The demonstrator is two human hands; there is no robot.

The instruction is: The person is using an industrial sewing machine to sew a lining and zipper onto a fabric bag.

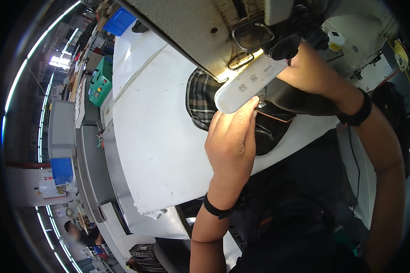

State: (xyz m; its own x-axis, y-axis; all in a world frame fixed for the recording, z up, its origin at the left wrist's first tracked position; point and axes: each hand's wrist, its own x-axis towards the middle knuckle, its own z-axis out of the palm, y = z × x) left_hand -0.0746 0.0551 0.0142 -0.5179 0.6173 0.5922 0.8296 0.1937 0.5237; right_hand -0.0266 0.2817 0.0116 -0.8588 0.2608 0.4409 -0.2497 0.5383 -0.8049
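Note:
My left hand (pixel 230 134) has its fingers together at the near end of a white elongated bar (pixel 243 86) under the sewing machine (pixel 200 32); what they grip is partly hidden. Beneath them lies a dark bag (pixel 273 136) with a plaid panel (pixel 200 95), a metal zip and orange-edged trim. My right hand (pixel 303 68) reaches in behind the bar beside black knobs (pixel 287 45), its fingertips mostly hidden. A bright light shines along the machine's underside.
A pale worktable (pixel 155 150) extends leftward, with a green machine (pixel 100 82) and blue bins (pixel 118 20) beyond. A co-worker (pixel 79 236) is at the lower left, near plaid bags (pixel 143 255). A small white container (pixel 335 42) stands at right; a cable hangs below.

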